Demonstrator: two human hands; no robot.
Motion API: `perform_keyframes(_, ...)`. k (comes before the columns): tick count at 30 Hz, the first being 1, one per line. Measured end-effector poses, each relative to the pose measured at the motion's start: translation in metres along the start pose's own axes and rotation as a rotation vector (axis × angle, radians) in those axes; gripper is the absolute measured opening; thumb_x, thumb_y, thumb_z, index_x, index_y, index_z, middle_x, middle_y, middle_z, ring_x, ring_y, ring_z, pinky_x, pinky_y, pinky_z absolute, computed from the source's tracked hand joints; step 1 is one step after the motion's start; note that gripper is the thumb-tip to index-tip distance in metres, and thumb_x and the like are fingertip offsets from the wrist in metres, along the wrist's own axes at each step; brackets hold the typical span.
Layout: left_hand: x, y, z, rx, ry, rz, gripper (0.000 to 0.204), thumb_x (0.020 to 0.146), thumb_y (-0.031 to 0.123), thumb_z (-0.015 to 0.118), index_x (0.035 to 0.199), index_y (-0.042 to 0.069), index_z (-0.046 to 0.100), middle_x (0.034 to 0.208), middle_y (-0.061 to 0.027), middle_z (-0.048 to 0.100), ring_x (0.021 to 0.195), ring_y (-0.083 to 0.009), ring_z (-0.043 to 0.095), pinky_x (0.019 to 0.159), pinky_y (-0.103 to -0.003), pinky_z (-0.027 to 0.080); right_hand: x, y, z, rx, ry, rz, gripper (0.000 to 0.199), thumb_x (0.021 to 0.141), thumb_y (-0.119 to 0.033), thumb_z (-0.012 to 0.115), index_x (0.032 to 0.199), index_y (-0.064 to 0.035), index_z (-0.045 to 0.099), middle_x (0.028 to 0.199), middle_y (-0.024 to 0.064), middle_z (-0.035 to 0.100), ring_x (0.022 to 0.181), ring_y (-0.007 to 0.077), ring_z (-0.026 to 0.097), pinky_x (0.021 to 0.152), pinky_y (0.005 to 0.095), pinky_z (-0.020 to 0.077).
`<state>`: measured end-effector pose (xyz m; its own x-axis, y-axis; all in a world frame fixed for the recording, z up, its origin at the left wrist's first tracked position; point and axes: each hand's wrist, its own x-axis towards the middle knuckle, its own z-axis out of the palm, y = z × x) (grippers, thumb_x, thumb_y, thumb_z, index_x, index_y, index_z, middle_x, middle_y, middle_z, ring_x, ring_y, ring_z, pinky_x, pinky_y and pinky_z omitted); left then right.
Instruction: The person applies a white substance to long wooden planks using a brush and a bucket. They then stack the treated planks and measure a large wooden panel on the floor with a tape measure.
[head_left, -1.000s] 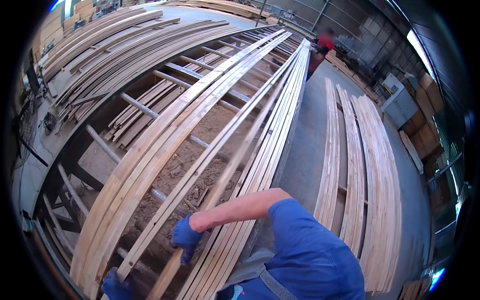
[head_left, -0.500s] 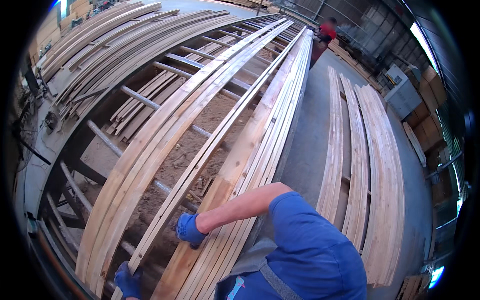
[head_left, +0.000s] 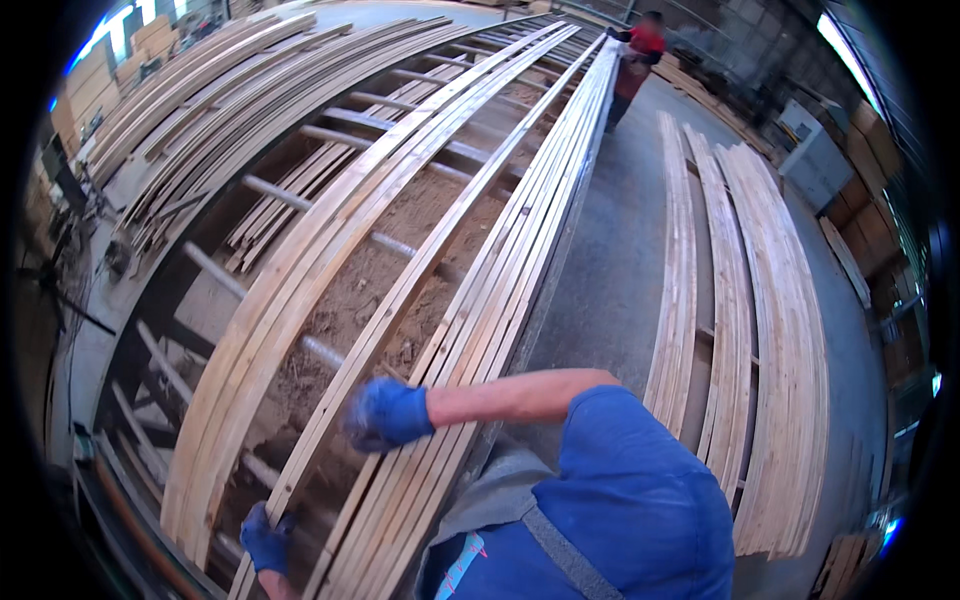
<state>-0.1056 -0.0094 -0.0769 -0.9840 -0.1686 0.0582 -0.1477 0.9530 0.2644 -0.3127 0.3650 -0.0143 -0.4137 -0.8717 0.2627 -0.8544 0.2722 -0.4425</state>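
Blue-gloved hands at a long narrow board [head_left: 400, 295], lower left of the frame.
The left hand [head_left: 265, 540] touches the board near its lower end, its grip unclear; the right hand [head_left: 388, 415] blurs above the gap between this board and the board pile [head_left: 500, 290], its fingers' state impossible to tell. The board runs from lower left to upper centre, with open gaps over the rollers [head_left: 278, 192] along both its edges. Bare grey floor [head_left: 605, 260] separates the pile's right side from the stacked boards [head_left: 785, 350] at frame right.
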Motion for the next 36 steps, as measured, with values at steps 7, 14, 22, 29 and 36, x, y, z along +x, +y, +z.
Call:
perform_keyframes(7, -0.012, 0.039, -0.021, -0.062, -0.032, 0.059, 0.046, 0.077, 0.049, 0.075, 0.099, 0.008, 0.068, 0.089, -0.0175, 0.069, 0.086, -0.0395, 0.066, 0.074, -0.047, 0.052, 0.043, 0.072, -0.026, -0.131, -0.098, 0.327, 0.043, 0.090, -0.048, 0.053, 0.087, -0.0083, 0.069, 0.082, 0.0208, 0.065, 0.081, 0.0390, 0.065, 0.072, 0.0485, 0.0502)
perform_keyframes(14, -0.085, 0.067, -0.053, -0.258, -0.309, -0.195, 0.061, 0.089, 0.064, 0.055, 0.108, 0.007, 0.068, 0.094, -0.0219, 0.069, 0.090, -0.0407, 0.067, 0.079, -0.047, 0.053, -0.021, 0.051, -0.002, -0.279, -0.322, 0.201, 0.044, 0.097, -0.043, 0.048, 0.085, -0.0066, 0.071, 0.082, 0.0256, 0.065, 0.076, 0.0447, 0.063, 0.069, 0.0534, 0.0478)
perform_keyframes(22, -0.124, 0.175, -0.005, -0.035, 0.294, -0.410, 0.088, 0.089, 0.070, 0.044, 0.146, 0.003, 0.042, 0.147, -0.0244, 0.042, 0.138, -0.0399, 0.037, 0.116, -0.049, 0.025, -0.035, 0.088, 0.013, -0.331, -0.185, 0.166, 0.055, 0.100, -0.049, 0.040, 0.092, -0.0065, 0.074, 0.082, 0.0265, 0.066, 0.081, 0.0454, 0.064, 0.070, 0.0519, 0.0491)
perform_keyframes(29, -0.135, 0.194, 0.021, -0.148, 0.514, -0.568, 0.087, 0.087, 0.064, 0.057, 0.148, 0.005, 0.038, 0.151, -0.0207, 0.039, 0.141, -0.0385, 0.034, 0.120, -0.045, 0.022, -0.034, 0.071, 0.013, -0.233, -0.211, 0.163, 0.059, 0.101, -0.049, 0.036, 0.091, -0.0034, 0.072, 0.089, 0.0285, 0.066, 0.086, 0.0474, 0.064, 0.074, 0.0534, 0.0493)
perform_keyframes(36, -0.141, 0.209, 0.017, -0.528, 0.831, -0.510, 0.072, 0.090, 0.058, 0.059, 0.135, 0.002, 0.053, 0.135, -0.0233, 0.056, 0.125, -0.0370, 0.054, 0.107, -0.046, 0.043, -0.035, 0.048, -0.001, -0.146, 0.032, -0.221, 0.024, 0.098, -0.016, 0.053, 0.111, -0.0014, 0.068, 0.091, 0.0176, 0.071, 0.084, 0.0299, 0.069, 0.077, 0.0396, 0.0533)
